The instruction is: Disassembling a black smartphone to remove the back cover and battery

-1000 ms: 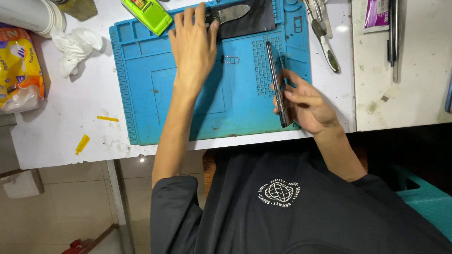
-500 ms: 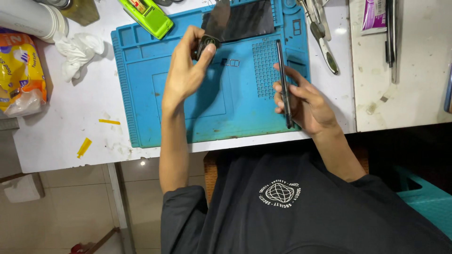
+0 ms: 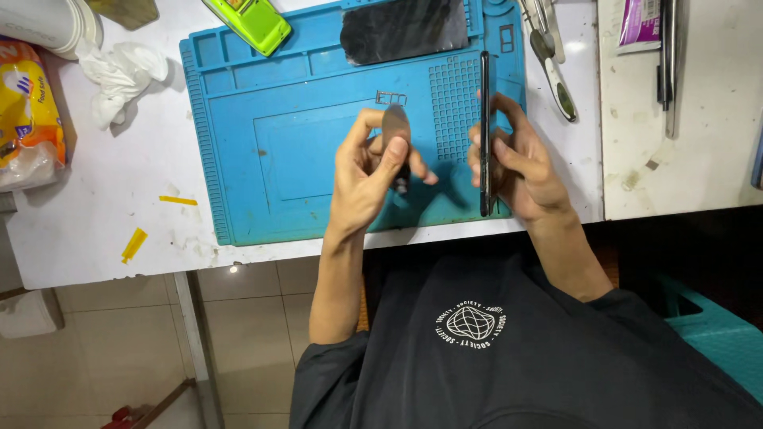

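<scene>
My right hand (image 3: 520,163) holds a thin black phone (image 3: 485,95) on its edge, upright over the right part of the blue work mat (image 3: 238,143). My left hand (image 3: 367,175) is raised above the mat's middle and pinches a small flat grey tool with a rounded tip (image 3: 396,127). The two hands are a short gap apart. A dark glass panel (image 3: 404,30) lies flat at the mat's far edge.
A green tool (image 3: 248,22) lies at the mat's top left. Crumpled white tissue (image 3: 119,67), a yellow packet (image 3: 28,103) and a white container (image 3: 48,24) sit at the left. Metal tweezers (image 3: 548,56) lie to the right; yellow scraps (image 3: 133,242) near the table's front edge.
My left hand has left the far edge of the mat with the small grey tool and come toward me, close to the phone. My right hand has kept the phone on edge.
</scene>
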